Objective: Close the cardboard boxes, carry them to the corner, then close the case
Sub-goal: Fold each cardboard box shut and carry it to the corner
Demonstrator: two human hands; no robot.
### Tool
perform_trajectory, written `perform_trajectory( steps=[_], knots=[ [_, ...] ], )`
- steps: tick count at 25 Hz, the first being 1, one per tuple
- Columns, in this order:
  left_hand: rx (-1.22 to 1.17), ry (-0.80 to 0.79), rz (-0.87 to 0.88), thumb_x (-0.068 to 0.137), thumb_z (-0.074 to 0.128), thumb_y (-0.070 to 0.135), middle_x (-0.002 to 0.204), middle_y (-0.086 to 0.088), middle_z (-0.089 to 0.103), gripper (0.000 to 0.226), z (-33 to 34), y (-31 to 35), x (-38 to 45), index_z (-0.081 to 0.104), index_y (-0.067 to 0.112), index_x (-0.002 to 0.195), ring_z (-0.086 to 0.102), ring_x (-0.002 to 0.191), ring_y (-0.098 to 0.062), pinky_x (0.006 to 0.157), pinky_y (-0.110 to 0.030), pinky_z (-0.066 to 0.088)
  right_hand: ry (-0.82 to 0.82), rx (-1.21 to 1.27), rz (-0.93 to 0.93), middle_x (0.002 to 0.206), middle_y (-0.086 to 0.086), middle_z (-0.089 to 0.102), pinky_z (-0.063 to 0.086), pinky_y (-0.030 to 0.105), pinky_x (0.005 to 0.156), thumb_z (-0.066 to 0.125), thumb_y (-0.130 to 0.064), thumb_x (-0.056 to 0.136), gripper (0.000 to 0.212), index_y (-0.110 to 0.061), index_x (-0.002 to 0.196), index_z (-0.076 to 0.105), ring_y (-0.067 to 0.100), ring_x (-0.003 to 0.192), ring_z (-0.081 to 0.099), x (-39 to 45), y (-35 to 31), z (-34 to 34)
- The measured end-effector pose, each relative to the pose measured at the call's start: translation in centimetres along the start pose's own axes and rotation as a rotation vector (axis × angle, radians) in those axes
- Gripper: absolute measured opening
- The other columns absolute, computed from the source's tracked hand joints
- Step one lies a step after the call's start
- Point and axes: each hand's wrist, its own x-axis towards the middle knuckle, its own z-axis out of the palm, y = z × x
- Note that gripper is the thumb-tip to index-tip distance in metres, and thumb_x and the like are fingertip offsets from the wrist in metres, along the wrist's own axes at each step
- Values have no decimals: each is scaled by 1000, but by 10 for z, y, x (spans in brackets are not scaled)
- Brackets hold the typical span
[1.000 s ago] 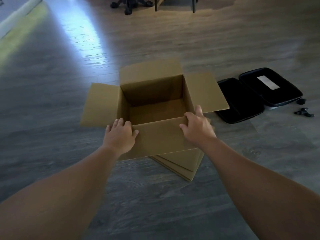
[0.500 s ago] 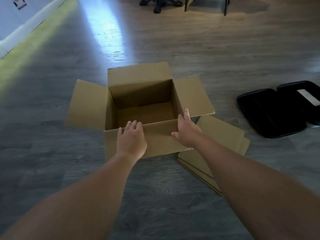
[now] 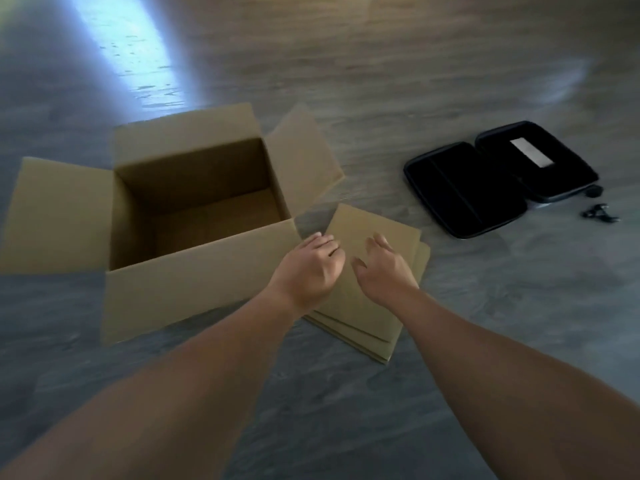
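So: open box [image 3: 194, 216] sits on the floor [image 3: 415, 81], all four top flaps out, inside bare cardboard. Left flap [image 3: 59, 216] lies spread low, far flap [image 3: 187, 133] stands up, right flap [image 3: 304, 154] angles up and out, near flap hangs down the front wall.

Just right of the box, touching its near right corner or nearly so, lies a stack of flat cardboard [image 3: 374, 289], at least two sheets, edges offset at the near side.

Person's both arms reach forward over that stack. Left hand [image 3: 310, 268] is at the box's near right corner, fingers loosely curled, knuckles up; gripping nothing I can see, though whether fingertips touch the box edge I can't tell. Right hand [image 3: 384, 268] is just beside it, over the flat cardboard, fingers spread and relaxed, holding nothing; contact with the sheet unclear. Hands close together, not touching.

Black case [image 3: 498, 181] lies open flat on the floor, well right of the box, both halves up, a pale label [image 3: 531, 152] inside the far half. Small dark bits [image 3: 597, 214] on the floor by the case's right end, too blurred to name.

Bright light streak [image 3: 131, 46] on the floor at top left.
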Motion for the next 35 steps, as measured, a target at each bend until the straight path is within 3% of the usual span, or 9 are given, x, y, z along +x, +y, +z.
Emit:
perform_trajectory(
  steps=[5,8,12,15,21,24,27,31,35],
  knots=[
    [28,-410,-244,86,50,-2,86,-8,56,23,17,17,19,40,14,73,56,74,-26,63,-36,47,-162,64,278,104,7,64,42,25,54,55,-30,90,14,-20,80,55,16,73,54,-5,67,4],
    [-94,-512,-488,89,49,4,86,-9,58,13,32,22,33,50,11,78,58,73,-24,59,-32,45,-223,47,303,129,11,51,54,37,80,54,-23,89,17,-17,103,59,27,108,54,-5,89,18],
    [-190,-721,-744,98,45,16,144,-31,39,44,62,22,26,43,6,140,45,130,-42,100,-48,46,-212,-76,159,161,3,6,47,48,98,55,-28,93,43,-22,134,46,30,144,20,8,98,19],
    [-320,-635,-825,95,54,19,142,-27,42,53,78,10,14,35,15,145,49,125,-41,100,-51,47,-200,-177,64,160,5,20,39,46,108,44,-27,96,40,-14,134,50,24,147,20,7,99,27],
    [-288,-493,-627,88,63,6,165,-7,3,84,94,17,15,18,25,156,4,152,-34,119,-50,27,-119,-410,2,71,-2,59,38,28,54,39,-22,88,26,-21,79,64,18,64,51,-5,101,23],
    [-245,-546,-511,87,62,3,166,0,-9,90,97,20,16,15,33,157,-8,153,-30,120,-51,21,21,-329,46,103,7,66,47,36,70,47,-28,90,19,-21,95,63,26,92,59,5,124,15],
    [-93,-450,-789,83,72,20,145,-23,33,63,95,27,16,42,15,138,40,132,-39,88,-40,51,-72,-269,193,157,16,26,34,52,111,64,-54,85,66,-21,138,44,35,145,26,23,153,2],
    [-181,-463,-858,85,62,15,81,-6,61,13,90,33,12,69,5,90,64,76,-21,50,-24,39,-147,-176,170,158,7,27,32,56,114,67,-62,81,94,-16,152,26,29,147,24,30,164,1],
    [-160,-446,-780,83,59,9,89,-15,67,11,88,49,17,69,3,84,66,83,-27,63,-28,55,-120,-180,136,152,12,33,43,52,105,66,-57,85,81,-20,149,32,34,139,30,23,145,16]
  ],
)
